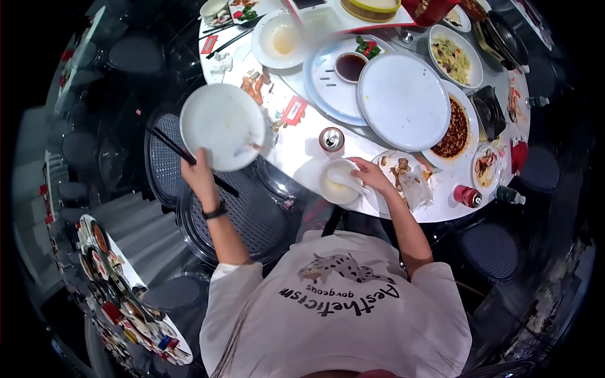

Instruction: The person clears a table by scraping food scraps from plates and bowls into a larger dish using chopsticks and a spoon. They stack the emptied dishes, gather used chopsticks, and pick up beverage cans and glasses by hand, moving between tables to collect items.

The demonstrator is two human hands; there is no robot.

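Note:
My left hand (199,176) is closed on a white plate (220,123) and a pair of dark chopsticks (169,142). The plate is held beside the table edge, over the chairs, with a few food stains on it. At the table's near edge, my right hand (373,176) grips the rim of a small white bowl (330,193). A white spoon (343,177) lies in that bowl. Just behind the bowl stands an opened drink can (331,139). To the right of my right hand is a plate of food scraps and crumpled tissue (416,192).
On the table are a large white lid or platter (404,101), a dish of red chilli sauce (455,129), a vegetable plate (455,57) and a soup-stained bowl (277,39). A red can (467,196) lies near the edge. Chairs (236,217) stand to the left.

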